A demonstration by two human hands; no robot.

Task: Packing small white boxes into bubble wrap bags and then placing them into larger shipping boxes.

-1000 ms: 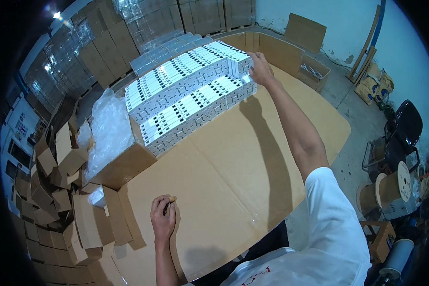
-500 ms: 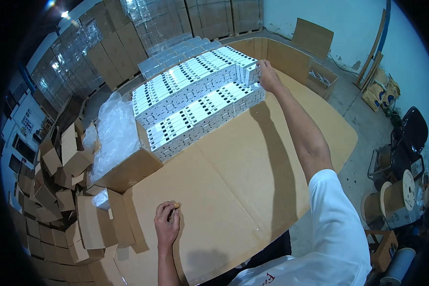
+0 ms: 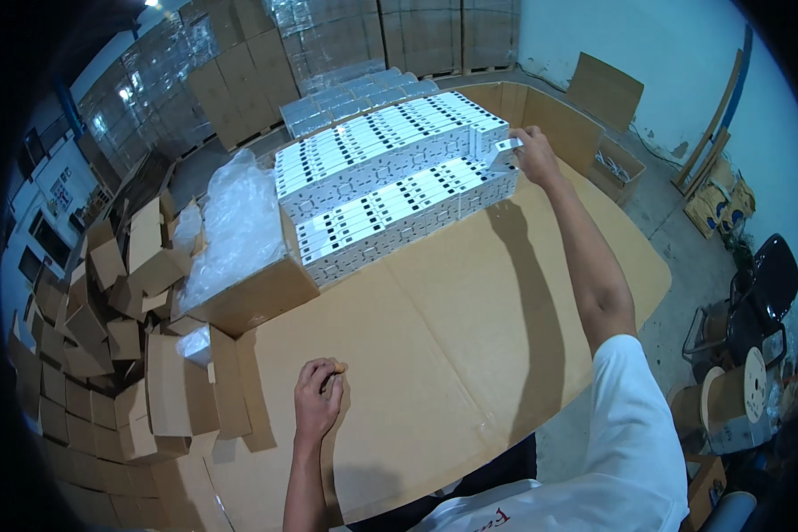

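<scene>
Left hand (image 3: 317,399) near edge of the cardboard-covered table (image 3: 470,355), resting on the sheet, fingers curled in, something small and tan at the fingertips, can't tell if it's actually pinched or just touching. Well apart from the white stack, so not the working hand here

Left of it: open brown carton (image 3: 239,293) with crumpled clear plastic film (image 3: 230,222) spilling out, then a heap of small flat-folded brown boxes (image 3: 106,337) along the table's left side

Mid to far: block of small white boxes (image 3: 390,186) with black markings, packed in tight rows in two stepped tiers, lower tier nearer, upper tier behind. Long axis of the block runs from near-left to far-right, diagonal across the table

Right hand (image 3: 534,152) at full arm stretch, sits at the far-right end corner of that block. Fingers closed round a single white box (image 3: 504,155) at the end of a row, box looks part way out of the stack, just beside the corner and still touching its neighbours. Grip is from the right end, so the box lies to the left of the fingers, in line with the row axis. Judgement: pull direction free of the stack is right, along the row, not up

Beyond: pallets of film-wrapped brown cartons (image 3: 239,71) at the back, loose cardboard against the wall (image 3: 603,89)
</scene>
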